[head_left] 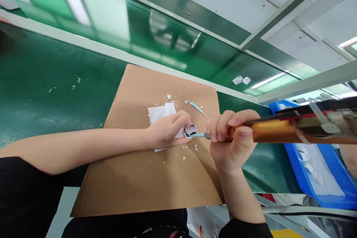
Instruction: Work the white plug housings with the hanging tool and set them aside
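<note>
My left hand (pixel 170 128) is closed around a small white plastic housing (pixel 190 131) with dark parts inside, just above the cardboard. My right hand (pixel 232 134) grips a long orange-gold tube-shaped dispenser (pixel 267 131) near its front end. Its pale blue nozzle (pixel 199 135) reaches the near edge of the housing; whether it touches is hard to tell. White paper sheets (pixel 156 114) lie partly under my left hand. Another pale blue tapered nozzle (pixel 197 108) rests on the cardboard beyond the housing.
Brown cardboard (pixel 134 189) covers part of the green bench (pixel 50 93), with white scraps (pixel 169 97) scattered over it. A blue tray (pixel 295 167) holding white pieces stands at the right. Two small white parts (pixel 238 80) lie behind the pale rail (pixel 100 51).
</note>
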The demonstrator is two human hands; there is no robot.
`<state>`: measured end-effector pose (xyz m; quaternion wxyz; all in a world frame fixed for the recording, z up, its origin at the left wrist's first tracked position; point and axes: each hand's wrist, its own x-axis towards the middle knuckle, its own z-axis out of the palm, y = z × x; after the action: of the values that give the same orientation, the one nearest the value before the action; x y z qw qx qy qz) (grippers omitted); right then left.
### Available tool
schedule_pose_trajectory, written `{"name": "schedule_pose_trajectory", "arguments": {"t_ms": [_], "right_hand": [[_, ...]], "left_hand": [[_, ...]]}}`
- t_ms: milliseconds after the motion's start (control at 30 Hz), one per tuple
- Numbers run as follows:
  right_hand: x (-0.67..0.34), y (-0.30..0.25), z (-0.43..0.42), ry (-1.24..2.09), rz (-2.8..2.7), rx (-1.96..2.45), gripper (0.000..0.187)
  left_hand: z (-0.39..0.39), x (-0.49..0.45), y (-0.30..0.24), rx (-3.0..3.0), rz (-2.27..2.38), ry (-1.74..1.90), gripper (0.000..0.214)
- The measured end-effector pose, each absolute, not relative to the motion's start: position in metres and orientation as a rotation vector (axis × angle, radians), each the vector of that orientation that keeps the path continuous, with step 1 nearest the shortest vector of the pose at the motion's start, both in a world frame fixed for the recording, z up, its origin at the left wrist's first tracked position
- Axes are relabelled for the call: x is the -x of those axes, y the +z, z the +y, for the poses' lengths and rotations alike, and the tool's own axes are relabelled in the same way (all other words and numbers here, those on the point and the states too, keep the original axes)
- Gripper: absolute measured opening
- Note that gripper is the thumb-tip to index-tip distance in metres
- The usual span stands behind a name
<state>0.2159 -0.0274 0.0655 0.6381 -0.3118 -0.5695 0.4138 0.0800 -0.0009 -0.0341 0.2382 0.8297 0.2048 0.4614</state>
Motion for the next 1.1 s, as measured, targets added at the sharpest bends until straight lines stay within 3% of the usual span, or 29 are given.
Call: {"name": "schedule_pose_trajectory", "arguments": {"t_ms": [1100], "right_hand": [[-0.2140,0.0641,-0.0277,0.834,-1.296,0.801,0.024]], "left_hand": [[-0.0038,-0.0807,-0.0378,-2.309,0.628,1.230,0.029]]}}
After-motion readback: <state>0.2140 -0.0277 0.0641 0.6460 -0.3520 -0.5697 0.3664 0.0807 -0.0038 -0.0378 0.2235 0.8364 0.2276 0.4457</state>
